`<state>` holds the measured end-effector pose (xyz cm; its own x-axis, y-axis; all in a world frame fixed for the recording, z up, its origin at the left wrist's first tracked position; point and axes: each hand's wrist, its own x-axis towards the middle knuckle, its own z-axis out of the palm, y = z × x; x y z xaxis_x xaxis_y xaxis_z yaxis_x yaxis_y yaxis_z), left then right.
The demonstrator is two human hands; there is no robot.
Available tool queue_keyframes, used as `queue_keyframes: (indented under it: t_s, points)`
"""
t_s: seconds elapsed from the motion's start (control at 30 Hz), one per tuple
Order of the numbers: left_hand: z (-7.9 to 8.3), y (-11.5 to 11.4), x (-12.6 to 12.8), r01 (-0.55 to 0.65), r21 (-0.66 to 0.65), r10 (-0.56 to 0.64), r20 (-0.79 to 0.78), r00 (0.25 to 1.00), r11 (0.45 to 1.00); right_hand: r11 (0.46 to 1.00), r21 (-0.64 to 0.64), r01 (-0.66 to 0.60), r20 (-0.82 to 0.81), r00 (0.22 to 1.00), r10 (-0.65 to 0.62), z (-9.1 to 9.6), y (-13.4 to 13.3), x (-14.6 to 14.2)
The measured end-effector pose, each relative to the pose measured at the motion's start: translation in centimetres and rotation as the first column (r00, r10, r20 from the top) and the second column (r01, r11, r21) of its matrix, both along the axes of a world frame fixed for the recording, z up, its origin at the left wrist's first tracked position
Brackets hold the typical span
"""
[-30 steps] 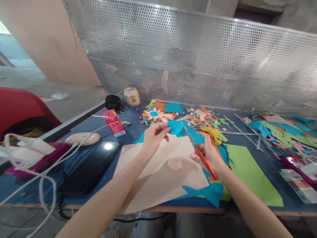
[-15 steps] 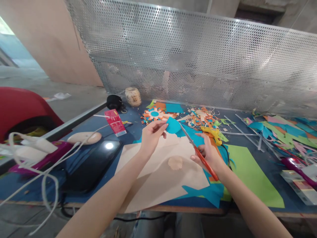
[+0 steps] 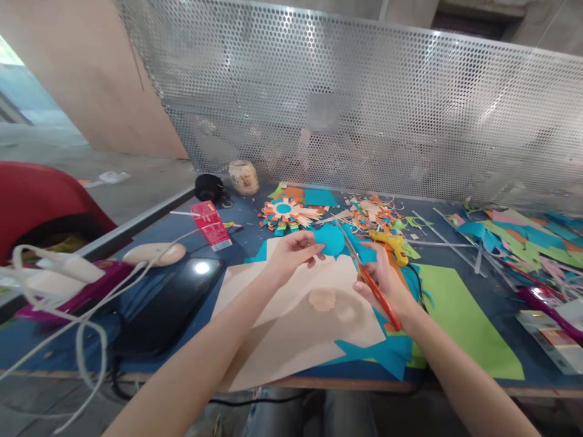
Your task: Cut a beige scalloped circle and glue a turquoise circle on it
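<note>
Between thumb and fingers, my left hand pinches a small rounded piece of blue paper at its left edge. My right hand is closed around a pair of scissors with red-orange handles. The blades point up and away, close to the right side of the blue piece; whether they touch it I cannot tell. Under both hands lies a large cream paper sheet. A small scalloped cream paper cutout rests on that sheet.
Behind my hands lie a layered paper flower and a heap of paper scraps. A yellow glue gun and green paper are at right. Left are a phone, a mouse, a red drink carton and white cables.
My left hand has come slightly nearer and to the right with the blue paper, which is turned and looks rounder. The scissors remain in my right hand, with their blades shifted slightly right.
</note>
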<state>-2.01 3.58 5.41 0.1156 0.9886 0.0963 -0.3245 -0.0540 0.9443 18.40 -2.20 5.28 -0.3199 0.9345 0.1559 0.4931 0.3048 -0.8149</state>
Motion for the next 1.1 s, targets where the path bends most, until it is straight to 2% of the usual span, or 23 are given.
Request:
queue_keyframes:
  t_s: [0.07,0.3,0.67,1.1]
  points:
    - [0.1,-0.1,0.0,0.006,-0.026,-0.005,0.014,1.0,1.0,1.0,0.003,-0.01,0.0,1.0,0.01,0.1,-0.1,0.0]
    - [-0.2,0.4,-0.2,-0.134,-0.06,0.14,0.118,0.983,0.989,1.0,0.016,-0.014,0.026,1.0,0.014,0.2,-0.4,-0.4]
    - [-0.1,0.0,0.3,-0.155,-0.085,0.166,0.148,0.975,0.984,0.999,0.031,0.012,0.046,0.999,-0.013,-0.3,-0.1,-0.2]
    - [-0.3,-0.8,1.0,-0.019,-0.102,0.028,0.08,0.996,0.995,0.999,0.047,0.006,0.03,1.0,-0.007,-0.7,0.1,-0.2]
